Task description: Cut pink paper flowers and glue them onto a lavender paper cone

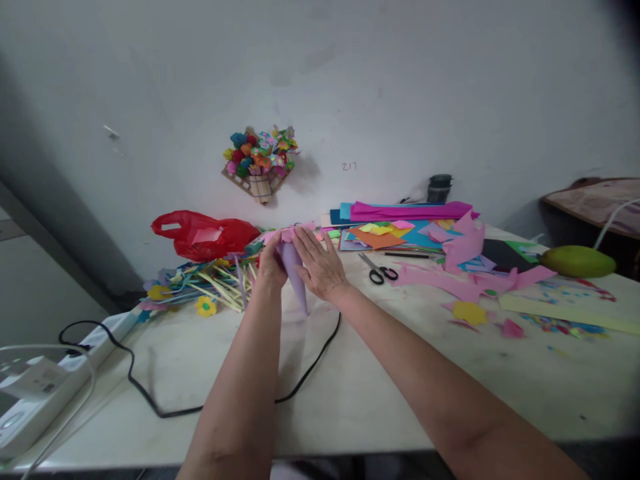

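Observation:
A lilac paper cone (295,277) stands point down just over the table, with a pink paper piece (287,233) at its wide top. My left hand (271,265) is closed around the cone's left side; part of its fingers is hidden. Against the upper right side of the cone lies my right hand (321,268), open, its fingers stretched out and pointing up to the left. Black-handled scissors (379,270) rest to the right of my right hand. Left of my left hand are pale paper strips (220,287) and a yellow paper flower (205,307).
A red plastic bag (210,233) sits behind the strips. Coloured paper sheets (410,213), pink scraps (450,280) and a green fruit (579,261) lie to the right. A black cable (165,415) crosses the table from the white power strip (107,340). Paper flowers (260,153) hang on the wall.

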Available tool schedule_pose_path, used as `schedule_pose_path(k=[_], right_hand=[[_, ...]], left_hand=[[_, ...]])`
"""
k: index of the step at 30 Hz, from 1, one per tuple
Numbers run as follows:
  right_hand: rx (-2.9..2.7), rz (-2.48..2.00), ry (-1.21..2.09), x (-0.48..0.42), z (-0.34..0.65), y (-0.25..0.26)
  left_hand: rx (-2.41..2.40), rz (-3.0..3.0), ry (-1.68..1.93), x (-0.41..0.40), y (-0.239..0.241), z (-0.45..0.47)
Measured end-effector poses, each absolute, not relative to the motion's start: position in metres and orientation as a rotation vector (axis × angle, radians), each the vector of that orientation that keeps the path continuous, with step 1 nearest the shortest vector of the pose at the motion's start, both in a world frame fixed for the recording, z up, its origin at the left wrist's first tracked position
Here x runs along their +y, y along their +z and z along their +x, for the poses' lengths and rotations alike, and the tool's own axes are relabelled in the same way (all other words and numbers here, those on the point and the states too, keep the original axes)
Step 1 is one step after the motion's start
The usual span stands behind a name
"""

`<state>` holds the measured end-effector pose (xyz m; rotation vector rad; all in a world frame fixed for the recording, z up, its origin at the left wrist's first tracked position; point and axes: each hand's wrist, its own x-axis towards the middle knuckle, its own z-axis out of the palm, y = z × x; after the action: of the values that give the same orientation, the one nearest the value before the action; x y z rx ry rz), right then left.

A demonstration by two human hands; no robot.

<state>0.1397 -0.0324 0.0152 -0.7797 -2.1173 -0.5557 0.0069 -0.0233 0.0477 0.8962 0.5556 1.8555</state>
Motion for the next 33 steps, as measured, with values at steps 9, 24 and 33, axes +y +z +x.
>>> schedule_pose_path(k=[9,24,33], right_hand=[[-2.144,-0.782,-0.557,-0.035,0.14,0.014],[-2.13,-1.277,-0.245,-0.027,0.152,0.004],[-2.223,-1.68,-0.102,-0.028,0.138,-0.006]], left_hand=[[0.501,0.854,1.887,-0.024,0.041,0.007],[0.621,0.789,1.749,-0.029,0.04,-0.01],[0.665,0.729,1.736,-0.033,0.042,-0.006]])
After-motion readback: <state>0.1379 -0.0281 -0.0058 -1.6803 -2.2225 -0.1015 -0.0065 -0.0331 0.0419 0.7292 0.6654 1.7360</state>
